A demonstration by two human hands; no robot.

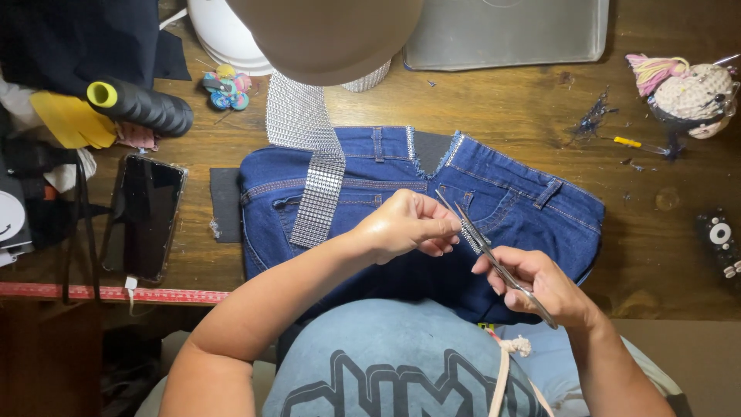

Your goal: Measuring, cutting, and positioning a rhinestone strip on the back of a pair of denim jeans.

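Note:
Blue jeans point(532, 208) lie across the wooden table in front of me, waistband away from me. My left hand point(405, 224) pinches a short piece of silver rhinestone trim point(470, 234) above the jeans. In my right hand point(540, 284) is a pair of metal scissors point(463, 216), its blades open around that piece. A long strip of the same silver rhinestone mesh point(312, 166) hangs from a roll at the top and rests on the left side of the jeans.
A black phone point(145, 216) and a black cone of thread point(147, 106) lie at left beside yellow fabric point(71, 120). A metal tray point(505, 31) sits at the top, a crocheted doll point(691, 93) at right, a red ruler point(108, 293) along the near edge.

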